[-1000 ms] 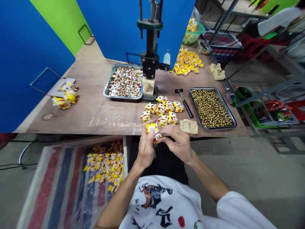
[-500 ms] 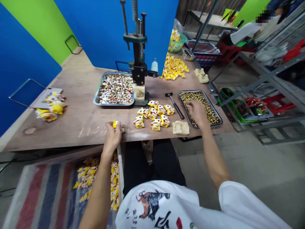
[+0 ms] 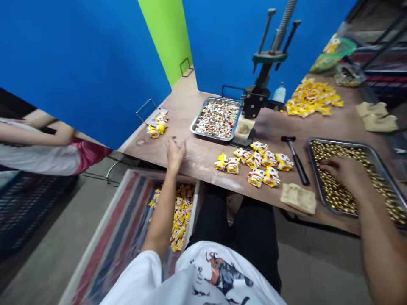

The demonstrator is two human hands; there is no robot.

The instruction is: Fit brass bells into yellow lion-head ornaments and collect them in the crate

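My left hand point(image 3: 175, 153) is over the table's front left part, fingers spread, with nothing in it. My right hand point(image 3: 345, 173) reaches into a metal tray point(image 3: 314, 186) of small gold balls point(image 3: 339, 192). Its fingers are curled together at the balls; whatever is between them is hidden. Between my hands stands a cluster of small yellow-and-white animal figures point(image 3: 255, 159). A black-handled hammer point(image 3: 299, 163) lies between the figures and the gold balls. Near the front edge sits a cream-coloured block with hollows point(image 3: 298, 198).
A hand press point(image 3: 254, 101) stands behind the figures, beside a tray of small white-and-gold pieces point(image 3: 218, 118). Yellow pieces point(image 3: 313, 98) are heaped at the back right. More figures point(image 3: 158, 127) lie far left. An open box of yellow pieces point(image 3: 182, 216) is below the table edge.
The view has turned left. My left hand has let go of a yellow figure, which now stands at the cluster's left end, and moved left. My right hand stays at the gold balls.
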